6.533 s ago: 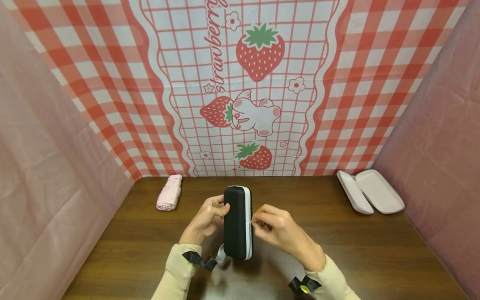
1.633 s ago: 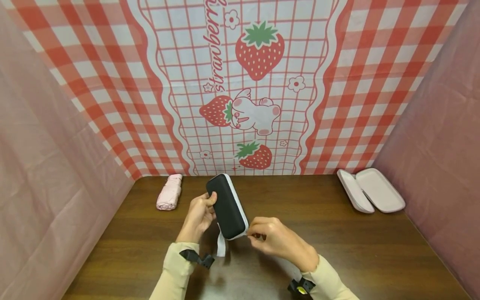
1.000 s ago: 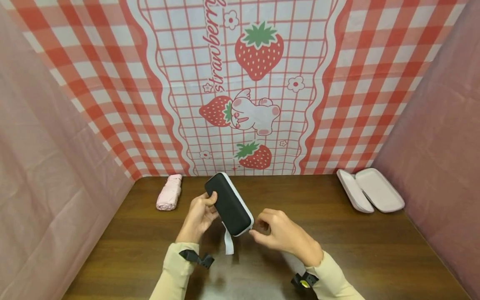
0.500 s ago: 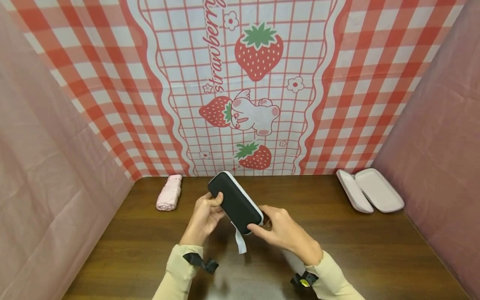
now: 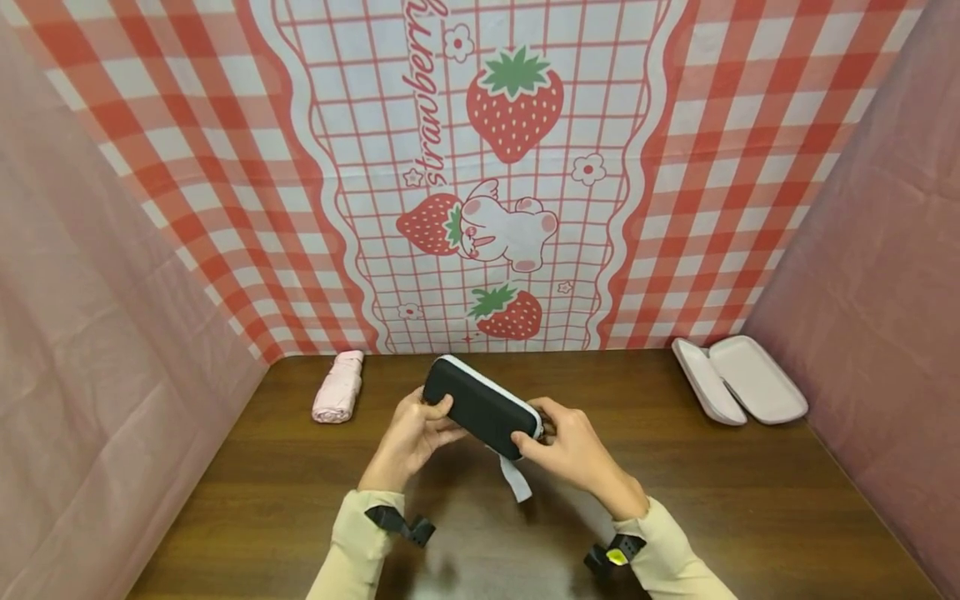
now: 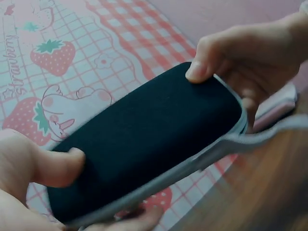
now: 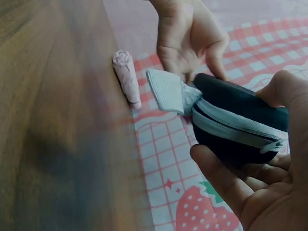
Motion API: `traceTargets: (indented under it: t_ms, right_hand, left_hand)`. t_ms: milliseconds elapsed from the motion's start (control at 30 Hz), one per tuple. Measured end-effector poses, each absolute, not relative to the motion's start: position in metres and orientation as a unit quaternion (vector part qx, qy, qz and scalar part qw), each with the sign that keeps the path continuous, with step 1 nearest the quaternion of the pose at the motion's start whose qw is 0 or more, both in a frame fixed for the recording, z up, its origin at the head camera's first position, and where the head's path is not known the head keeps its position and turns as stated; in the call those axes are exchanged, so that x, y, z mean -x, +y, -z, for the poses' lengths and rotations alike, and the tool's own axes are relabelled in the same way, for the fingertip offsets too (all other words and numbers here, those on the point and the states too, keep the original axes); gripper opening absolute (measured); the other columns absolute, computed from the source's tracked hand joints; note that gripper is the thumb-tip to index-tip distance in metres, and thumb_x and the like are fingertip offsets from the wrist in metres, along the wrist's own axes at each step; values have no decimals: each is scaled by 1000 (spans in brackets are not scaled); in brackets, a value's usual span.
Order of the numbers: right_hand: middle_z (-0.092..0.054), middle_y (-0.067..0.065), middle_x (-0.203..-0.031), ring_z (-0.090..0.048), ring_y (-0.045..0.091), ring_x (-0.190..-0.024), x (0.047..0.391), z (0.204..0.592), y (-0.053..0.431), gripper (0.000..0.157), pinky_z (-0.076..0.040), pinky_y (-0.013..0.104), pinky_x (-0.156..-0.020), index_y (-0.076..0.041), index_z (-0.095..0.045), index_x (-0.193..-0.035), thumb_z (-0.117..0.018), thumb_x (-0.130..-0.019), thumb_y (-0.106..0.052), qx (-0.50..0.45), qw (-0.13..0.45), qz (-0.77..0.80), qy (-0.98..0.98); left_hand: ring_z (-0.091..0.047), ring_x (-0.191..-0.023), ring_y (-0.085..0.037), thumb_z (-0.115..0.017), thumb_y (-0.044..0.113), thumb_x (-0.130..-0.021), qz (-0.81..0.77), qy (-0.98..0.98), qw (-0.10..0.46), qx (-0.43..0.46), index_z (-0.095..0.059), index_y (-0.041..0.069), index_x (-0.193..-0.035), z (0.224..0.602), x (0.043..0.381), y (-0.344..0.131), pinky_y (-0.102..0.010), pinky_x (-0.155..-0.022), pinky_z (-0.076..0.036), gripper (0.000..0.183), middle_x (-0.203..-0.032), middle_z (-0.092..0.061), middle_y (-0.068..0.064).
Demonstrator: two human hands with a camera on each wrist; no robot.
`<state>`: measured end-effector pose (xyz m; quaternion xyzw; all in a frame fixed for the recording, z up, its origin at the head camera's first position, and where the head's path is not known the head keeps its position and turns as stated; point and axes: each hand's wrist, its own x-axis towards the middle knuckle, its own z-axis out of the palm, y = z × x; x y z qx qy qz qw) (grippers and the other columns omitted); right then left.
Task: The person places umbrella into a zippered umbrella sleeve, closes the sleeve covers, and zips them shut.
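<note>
left hand (image 5: pixel 415 429) and right hand (image 5: pixel 576 446), fingers curled, grip the black case (image 5: pixel 483 407); printed cloth (image 5: pixel 480 175) behind reads "strawberry".

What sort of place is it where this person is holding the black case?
Probably an indoor tabletop booth, closed off with cloth: a brown wood-grain table, a strawberry-print cloth hanging behind it, and plain pink fabric along both sides.

The case (image 5: pixel 483 410) is black with a white zip (image 7: pixel 240 121). Brown wood grain covers the surface (image 5: pixel 720 508); the backdrop (image 5: pixel 750 150) is red-and-white checked, strawberry-printed.
</note>
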<state>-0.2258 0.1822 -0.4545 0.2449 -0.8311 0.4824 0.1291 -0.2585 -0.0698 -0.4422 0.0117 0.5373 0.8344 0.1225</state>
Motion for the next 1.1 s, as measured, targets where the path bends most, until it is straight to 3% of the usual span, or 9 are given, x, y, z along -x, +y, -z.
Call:
traceTargets:
  t_ms: [167, 400, 467, 600, 733, 833, 900, 1000, 1100]
  right_hand:
    - [-75, 9, -87, -68, 1, -72, 227, 451, 184, 30, -57, 21, -60, -2, -70, -107, -80, -83, -16, -246, 136, -455, -845]
    - [-69, -1, -77, -57, -2, -62, 226, 448, 186, 33, -49, 19, -52, -3, -70, -107, -80, -82, -21, -265, 150, -415, -857]
    - [-67, -3, -76, -54, -2, -59, 225, 448, 186, 33, -47, 19, -51, -4, -70, -109, -80, -82, -22, -273, 147, -408, -859]
    - [-68, -4, -77, -53, -5, -58, 224, 448, 182, 35, -47, 18, -49, -5, -70, -113, -78, -85, -23, -305, 132, -394, -857]
    - [-71, -1, -81, -55, -6, -58, 222, 448, 180, 36, -48, 17, -50, -4, -69, -116, -75, -87, -23, -334, 124, -382, -853]
    - [-72, 1, -84, -56, -6, -59, 221, 447, 181, 35, -49, 16, -50, -4, -68, -117, -74, -88, -22, -342, 109, -379, -853]
    - [-72, 1, -84, -57, -5, -60, 220, 446, 182, 33, -50, 17, -50, -5, -68, -117, -74, -89, -21, -344, 95, -379, -853]
    - [-72, 2, -86, -59, -3, -62, 219, 444, 184, 32, -51, 17, -51, -5, -67, -117, -74, -89, -19, -353, 81, -377, -852]
    - [-73, 3, -91, -62, -1, -66, 218, 441, 188, 34, -53, 18, -54, -6, -67, -119, -74, -89, -18, -362, 78, -372, -851]
  left_hand:
    - [-64, -104, -25, -67, -5, -93, -748, 661, 57, -8, -39, -2, -149, 442, 258, -73, -42, -89, -55, 63, -134, -54, -23]
    - [-41, -143, -44, -82, 3, -83, -516, 843, -75, -132, -50, 0, -144, 431, 253, -78, -60, -119, -31, 69, -147, -49, -27]
    - [-34, -148, -48, -84, 7, -83, -459, 868, -89, -165, -51, 3, -144, 427, 249, -77, -69, -118, -25, 69, -151, -46, -26]
    - [-14, -154, -53, -86, 18, -84, -371, 899, -73, -219, -54, 11, -144, 416, 237, -72, -85, -110, 0, 68, -159, -40, -21]
    - [-20, -155, -46, -86, 28, -84, -281, 916, -58, -280, -56, 15, -146, 405, 232, -66, -86, -106, 10, 70, -159, -45, -13]
    - [-35, -151, -38, -86, 31, -84, -242, 913, -43, -327, -55, 16, -148, 397, 233, -60, -86, -108, 5, 73, -154, -53, -8]
    - [-45, -146, -31, -86, 32, -84, -226, 906, -24, -356, -54, 17, -149, 394, 235, -57, -82, -113, -7, 73, -151, -56, -5]
    - [-57, -135, -21, -86, 34, -85, -202, 897, 4, -393, -54, 17, -149, 392, 238, -54, -62, -116, -35, 74, -146, -61, -2]
    - [-63, -123, -15, -84, 37, -86, -166, 893, 16, -417, -55, 16, -148, 394, 241, -50, -39, -101, -53, 71, -140, -64, 0]
